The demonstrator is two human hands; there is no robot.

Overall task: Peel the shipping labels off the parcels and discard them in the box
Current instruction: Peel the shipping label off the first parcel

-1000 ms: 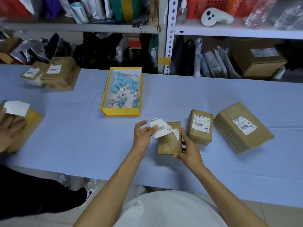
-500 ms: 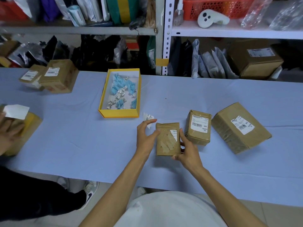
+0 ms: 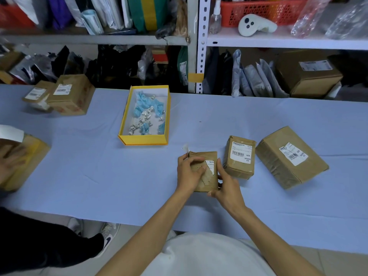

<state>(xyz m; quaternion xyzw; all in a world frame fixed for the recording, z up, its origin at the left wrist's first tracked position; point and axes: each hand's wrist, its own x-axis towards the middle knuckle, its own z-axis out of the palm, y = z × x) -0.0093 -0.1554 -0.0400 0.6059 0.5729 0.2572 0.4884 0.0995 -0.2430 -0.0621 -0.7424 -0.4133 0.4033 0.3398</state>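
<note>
A small brown parcel [image 3: 209, 181] lies near the table's front edge between my hands. A torn remnant of its white label [image 3: 210, 165] still sticks to its top right. My left hand [image 3: 188, 173] rests on the parcel's left half, fingertips beside the remnant, with a torn piece of label [image 3: 185, 147] sticking up from behind its fingers. My right hand [image 3: 227, 184] grips the parcel's right edge. Two more labelled parcels, a medium one [image 3: 240, 157] and a large one [image 3: 291, 158], lie to the right. The yellow box [image 3: 143, 140] holding crumpled labels stands behind and to the left.
Two labelled parcels [image 3: 69, 94] lie at the far left of the blue table [image 3: 99, 166]. Another person's hand [image 3: 10, 158] presses on a parcel [image 3: 29, 156] at the left edge. Shelves crowded with bags and boxes rise behind the table.
My left hand tore a large piece of label off the small parcel, then came back onto the parcel's top. The torn piece now shows only as a small scrap behind that hand.
</note>
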